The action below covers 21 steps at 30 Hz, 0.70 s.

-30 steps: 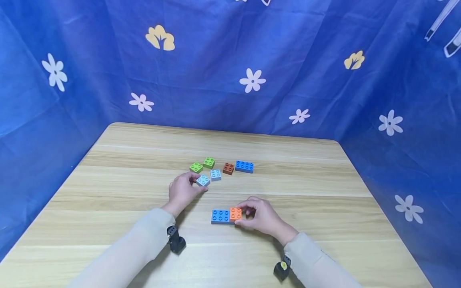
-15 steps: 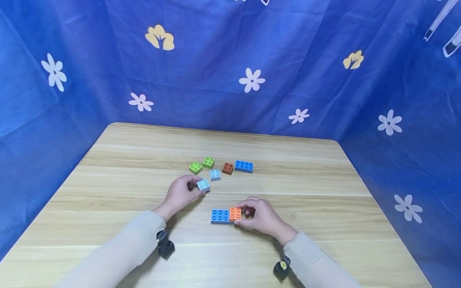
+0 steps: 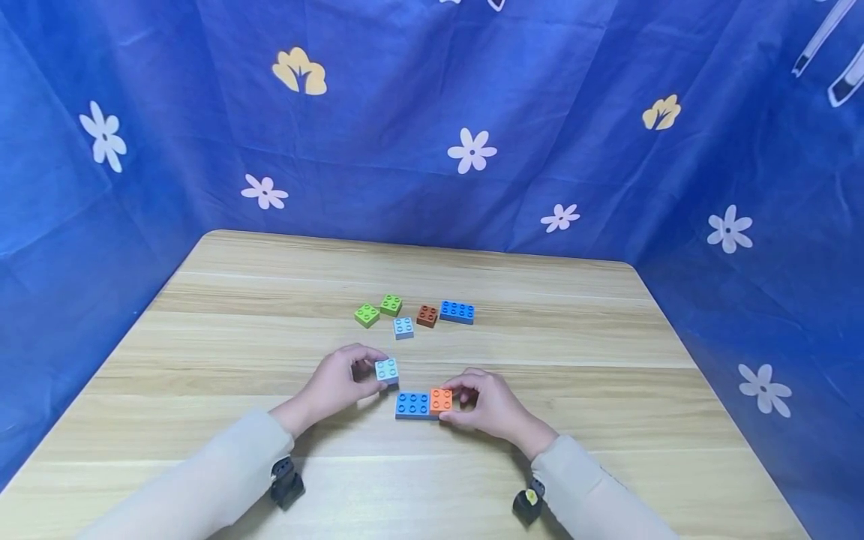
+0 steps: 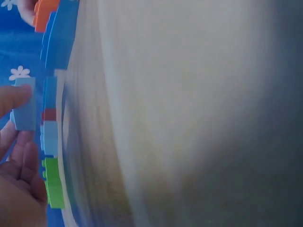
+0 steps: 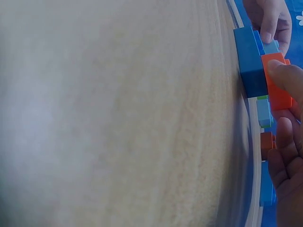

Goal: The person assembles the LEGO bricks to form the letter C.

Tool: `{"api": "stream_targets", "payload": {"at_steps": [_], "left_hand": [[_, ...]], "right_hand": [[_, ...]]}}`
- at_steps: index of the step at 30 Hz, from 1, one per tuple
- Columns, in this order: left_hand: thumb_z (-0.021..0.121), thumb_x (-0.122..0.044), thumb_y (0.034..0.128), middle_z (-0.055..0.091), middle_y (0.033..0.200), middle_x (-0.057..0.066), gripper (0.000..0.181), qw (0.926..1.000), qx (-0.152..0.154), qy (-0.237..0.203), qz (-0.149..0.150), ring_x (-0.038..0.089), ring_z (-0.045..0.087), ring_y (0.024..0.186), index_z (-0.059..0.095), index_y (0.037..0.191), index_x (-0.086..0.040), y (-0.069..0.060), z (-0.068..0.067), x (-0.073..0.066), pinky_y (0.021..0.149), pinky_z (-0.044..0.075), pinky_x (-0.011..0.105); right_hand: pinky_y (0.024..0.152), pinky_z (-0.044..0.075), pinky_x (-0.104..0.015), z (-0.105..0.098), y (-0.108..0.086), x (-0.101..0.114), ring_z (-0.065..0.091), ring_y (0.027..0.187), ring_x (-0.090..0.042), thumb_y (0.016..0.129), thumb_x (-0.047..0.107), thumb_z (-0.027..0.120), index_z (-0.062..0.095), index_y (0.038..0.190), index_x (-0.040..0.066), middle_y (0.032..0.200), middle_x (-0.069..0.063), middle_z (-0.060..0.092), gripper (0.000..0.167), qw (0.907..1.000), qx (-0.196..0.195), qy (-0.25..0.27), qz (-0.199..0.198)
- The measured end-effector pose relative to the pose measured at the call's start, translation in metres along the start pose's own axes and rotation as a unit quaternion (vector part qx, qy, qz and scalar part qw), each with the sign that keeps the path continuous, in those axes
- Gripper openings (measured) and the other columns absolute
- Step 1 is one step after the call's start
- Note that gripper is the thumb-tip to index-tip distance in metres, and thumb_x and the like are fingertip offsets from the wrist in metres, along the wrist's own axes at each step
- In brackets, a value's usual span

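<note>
Near the middle of the wooden bench point(image 3: 540, 337), a long blue brick point(image 3: 412, 405) lies with its length running left to right, and an orange brick point(image 3: 441, 401) sits on top of its right end, leaving six studs bare. The person's right hand point(image 3: 496, 409) pinches the orange brick between thumb and fingers, a narrow hold on its sides that leaves the studs uncovered and, I judge, steadies the pair against sliding; whether the orange brick is pressed fully home I cannot tell. Just behind and left of the blue brick's left end, the left hand point(image 3: 343, 381) holds a pale blue brick point(image 3: 387, 370), thumb and fingers narrowed on opposite sides, studs upward. The left wrist view shows it raised off the bench, so the grip alone bears it; taking it by the sides probably serves to leave top and bottom free. Farther back, the loose pieces lie studs up, grouped, it seems, for easy reach: a second pale blue brick point(image 3: 403, 329) in front, a green brick point(image 3: 367, 315) to its left, another green brick point(image 3: 391, 304) behind, a brown brick point(image 3: 427, 316) to the right, and a second long blue brick point(image 3: 457, 312) just beside the brown one. Beyond hangs a blue flowered cloth point(image 3: 378, 112), likely put up as a backdrop.
</note>
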<state>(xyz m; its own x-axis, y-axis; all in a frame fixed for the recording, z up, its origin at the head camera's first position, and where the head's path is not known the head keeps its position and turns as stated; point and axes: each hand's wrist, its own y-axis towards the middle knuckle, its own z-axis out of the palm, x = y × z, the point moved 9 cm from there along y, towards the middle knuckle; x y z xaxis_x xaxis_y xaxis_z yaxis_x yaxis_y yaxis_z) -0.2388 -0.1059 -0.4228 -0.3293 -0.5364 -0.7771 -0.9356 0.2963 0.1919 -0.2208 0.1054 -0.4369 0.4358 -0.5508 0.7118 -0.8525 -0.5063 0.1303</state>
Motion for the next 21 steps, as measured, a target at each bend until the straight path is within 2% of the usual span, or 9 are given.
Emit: {"api": "stream_targets", "payload": {"at_steps": [9,16,21], "left_hand": [[0.082,-0.011,0.0702,0.062,0.095,-0.008,0.037,0.9988,0.040,0.004,0.026,0.016,0.055,0.086,0.069,0.104,-0.012,-0.011,0.014,-0.013,0.077,0.048,0.035],[0.082,-0.012,0.0696,0.061,0.096,-0.007,0.037,0.9966,0.068,0.002,0.048,0.014,0.055,0.085,0.068,0.104,-0.011,-0.014,0.018,-0.018,0.077,0.049,0.031],[0.082,-0.011,0.0694,0.061,0.097,-0.008,0.037,0.9951,0.085,0.001,0.051,0.013,0.055,0.085,0.068,0.104,-0.012,-0.014,0.020,-0.019,0.077,0.049,0.030]], "right_hand": [[0.065,0.049,-0.023,0.000,0.000,0.000,0.056,0.075,-0.009,0.071,0.027,0.084,0.070,0.107,0.014,0.086,0.007,0.061,0.041,1.0000,0.001,-0.002,-0.002],[0.065,0.049,-0.023,0.000,0.000,0.000,0.056,0.075,-0.010,0.071,0.026,0.084,0.070,0.107,0.015,0.087,0.007,0.062,0.040,1.0000,0.002,0.001,-0.002],[0.065,0.049,-0.023,0.000,0.000,0.001,0.056,0.074,-0.011,0.071,0.026,0.084,0.070,0.107,0.015,0.087,0.006,0.062,0.039,1.0000,0.002,0.002,-0.003]]}}
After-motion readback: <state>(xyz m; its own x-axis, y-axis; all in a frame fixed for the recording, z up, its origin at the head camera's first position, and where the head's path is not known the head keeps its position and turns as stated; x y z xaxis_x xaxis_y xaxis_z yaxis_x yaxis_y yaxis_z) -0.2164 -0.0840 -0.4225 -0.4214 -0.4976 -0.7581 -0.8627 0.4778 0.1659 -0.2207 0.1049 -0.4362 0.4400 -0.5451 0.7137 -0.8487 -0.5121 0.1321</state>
